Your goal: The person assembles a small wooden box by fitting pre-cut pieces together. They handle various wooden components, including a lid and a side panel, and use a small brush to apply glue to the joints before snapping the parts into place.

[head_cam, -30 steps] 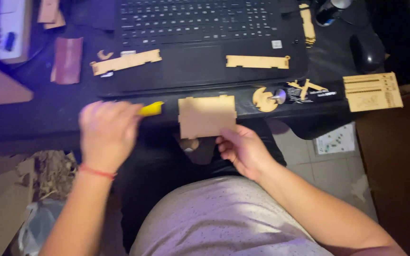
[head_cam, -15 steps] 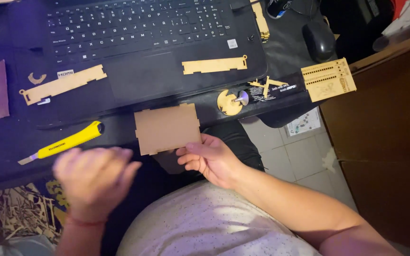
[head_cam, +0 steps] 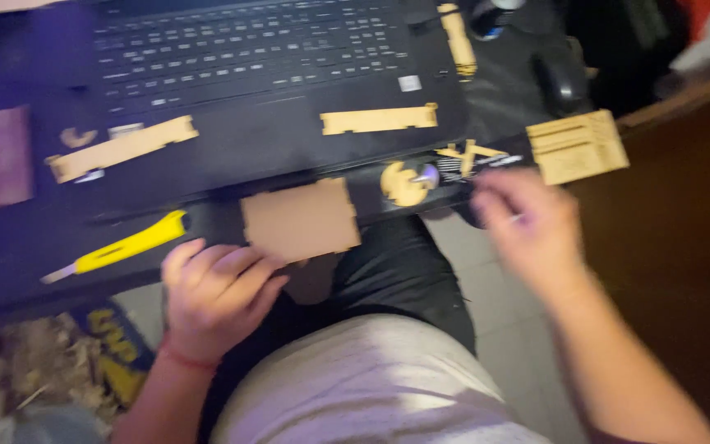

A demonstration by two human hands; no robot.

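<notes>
The square wooden panel [head_cam: 300, 219] was found at the desk [head_cam: 10, 263] edge, now gripped at its lower left corner by the left hand [head_cam: 215, 292], fingers clamped on it; half a second earlier it was held by the right hand. The right hand [head_cam: 527, 222], blurred, was seen apart from the panel, near the small wooden pieces [head_cam: 462, 156]; whether its fingers were closed could not be told. The yellow utility knife [head_cam: 121, 247] was left lying on the desk, released since the earlier frame.

Bare desk strip [head_cam: 10, 263] left of yellow knife [head_cam: 121, 245], wooden pieces [head_cam: 378, 120] crowding laptop [head_cam: 248, 90], mouse [head_cam: 559, 82] far right
</notes>
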